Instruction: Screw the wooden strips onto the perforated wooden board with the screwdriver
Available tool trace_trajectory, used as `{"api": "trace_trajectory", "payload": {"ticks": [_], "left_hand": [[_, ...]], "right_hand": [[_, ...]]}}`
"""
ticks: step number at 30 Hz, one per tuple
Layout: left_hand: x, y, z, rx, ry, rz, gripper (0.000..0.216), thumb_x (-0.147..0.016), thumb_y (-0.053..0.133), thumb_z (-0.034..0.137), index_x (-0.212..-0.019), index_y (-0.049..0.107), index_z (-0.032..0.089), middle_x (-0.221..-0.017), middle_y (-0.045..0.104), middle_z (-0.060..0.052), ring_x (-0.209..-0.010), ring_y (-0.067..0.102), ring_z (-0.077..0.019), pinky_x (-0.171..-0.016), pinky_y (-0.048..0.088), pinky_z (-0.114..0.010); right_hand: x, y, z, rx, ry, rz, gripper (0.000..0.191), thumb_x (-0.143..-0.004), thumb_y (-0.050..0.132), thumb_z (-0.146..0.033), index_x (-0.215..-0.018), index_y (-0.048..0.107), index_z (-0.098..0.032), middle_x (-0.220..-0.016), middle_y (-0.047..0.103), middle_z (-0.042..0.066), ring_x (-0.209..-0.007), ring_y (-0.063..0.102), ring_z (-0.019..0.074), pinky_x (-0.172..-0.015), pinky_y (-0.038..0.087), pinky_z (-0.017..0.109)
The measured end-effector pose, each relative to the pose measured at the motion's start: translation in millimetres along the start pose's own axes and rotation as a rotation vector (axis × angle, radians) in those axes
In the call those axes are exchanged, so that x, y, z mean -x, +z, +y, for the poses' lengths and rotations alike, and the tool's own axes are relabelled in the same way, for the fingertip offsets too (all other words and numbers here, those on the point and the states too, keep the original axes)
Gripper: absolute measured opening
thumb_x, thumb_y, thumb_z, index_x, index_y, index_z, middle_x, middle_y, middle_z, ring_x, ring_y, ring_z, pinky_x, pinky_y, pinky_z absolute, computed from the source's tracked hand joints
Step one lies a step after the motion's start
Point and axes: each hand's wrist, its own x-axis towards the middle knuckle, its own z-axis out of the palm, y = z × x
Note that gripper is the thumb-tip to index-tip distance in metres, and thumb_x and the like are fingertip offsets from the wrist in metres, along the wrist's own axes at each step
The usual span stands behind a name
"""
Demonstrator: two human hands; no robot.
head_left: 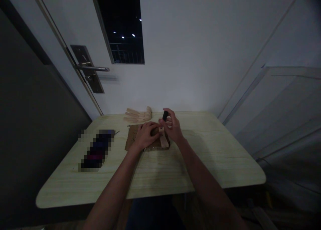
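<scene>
A brown cardboard pad [132,136] marked with small dark holes lies on the table. Across its right part rests a pale, flat wooden strip [164,141] with a dark spot near its upper end. My left hand [146,135] lies over the pad, its thumb and forefinger holding the strip from the left. In my right hand [173,127] a short black handle [165,115] stands nearly upright over the strip's upper end. Fingers hide the tool's lower end, so its kind cannot be made out.
Several similar pale wooden strips [137,115] lie fanned together at the table's back edge. A dark pixelated item [97,151] lies at left, beside a thin object [117,132]. The table [213,169] meets a white door with a metal handle [92,68].
</scene>
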Motion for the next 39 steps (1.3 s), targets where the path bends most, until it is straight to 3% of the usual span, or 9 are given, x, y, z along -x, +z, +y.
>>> {"api": "trace_trajectory", "payload": {"ticks": [6, 11, 18, 24, 30, 36, 39], "left_hand": [[-1, -1, 1, -0.005, -0.001, -0.012, 0.037, -0.086, 0.059, 0.039, -0.121, 0.064, 0.027, -0.126, 0.063, -0.005, -0.120, 0.054, -0.0282, -0.105, 0.036, -0.048], [-2, -1, -1, -0.011, 0.005, -0.017, 0.038, -0.086, 0.058, 0.040, -0.122, 0.063, 0.027, -0.127, 0.062, -0.005, -0.121, 0.053, -0.0283, -0.104, 0.037, -0.048], [0, -1, 0, -0.013, -0.001, -0.007, 0.037, -0.086, 0.059, 0.039, -0.121, 0.064, 0.027, -0.127, 0.062, -0.005, -0.120, 0.054, -0.0285, -0.104, 0.037, -0.049], [-1, 0, 0, -0.005, 0.006, -0.014, 0.037, -0.086, 0.058, 0.041, -0.120, 0.064, 0.027, -0.126, 0.063, -0.005, -0.119, 0.054, -0.0280, -0.105, 0.036, -0.047], [-1, 0, 0, 0.005, 0.009, -0.004, 0.039, -0.086, 0.059, 0.042, -0.120, 0.064, 0.026, -0.126, 0.063, -0.005, -0.121, 0.053, -0.0277, -0.105, 0.035, -0.047], [-1, -1, 1, -0.003, -0.001, -0.022, 0.038, -0.086, 0.059, 0.041, -0.121, 0.063, 0.027, -0.128, 0.062, -0.005, -0.122, 0.052, -0.0278, -0.105, 0.035, -0.046], [-1, -2, 2, 0.004, 0.000, -0.028, 0.038, -0.086, 0.058, 0.040, -0.122, 0.063, 0.026, -0.129, 0.061, -0.005, -0.122, 0.051, -0.0275, -0.106, 0.034, -0.046]], "right_hand": [[0, -6, -5, -0.113, -0.039, -0.112, 0.048, -0.095, 0.047, -0.043, -0.140, 0.038, -0.029, -0.097, 0.063, 0.004, -0.075, 0.067, 0.0118, -0.067, 0.058, 0.026], [-2, 0, 4, -0.050, 0.013, -0.013, 0.051, -0.091, 0.055, -0.043, -0.139, 0.041, -0.030, -0.098, 0.063, 0.004, -0.070, 0.067, 0.0119, -0.062, 0.058, 0.025], [-1, 2, 9, 0.018, -0.004, 0.079, 0.051, -0.085, 0.064, -0.039, -0.133, 0.048, -0.033, -0.121, 0.059, 0.006, -0.070, 0.063, 0.0107, -0.058, 0.058, 0.025], [3, -2, 2, -0.035, -0.016, -0.017, 0.051, -0.095, 0.048, -0.040, -0.144, 0.038, -0.029, -0.099, 0.068, 0.005, -0.077, 0.068, 0.0128, -0.068, 0.059, 0.026], [1, 2, 1, -0.045, 0.057, 0.022, 0.052, -0.088, 0.059, -0.040, -0.137, 0.044, -0.031, -0.094, 0.065, 0.002, -0.071, 0.067, 0.0128, -0.061, 0.058, 0.026], [-1, 6, 2, 0.014, 0.071, 0.177, 0.054, -0.078, 0.072, -0.039, -0.125, 0.047, -0.031, -0.081, 0.054, -0.003, -0.067, 0.060, 0.0124, -0.050, 0.052, 0.021], [0, 6, 2, 0.020, 0.065, 0.147, 0.054, -0.079, 0.070, -0.039, -0.126, 0.045, -0.030, -0.084, 0.055, -0.002, -0.068, 0.060, 0.0122, -0.051, 0.052, 0.022]]}}
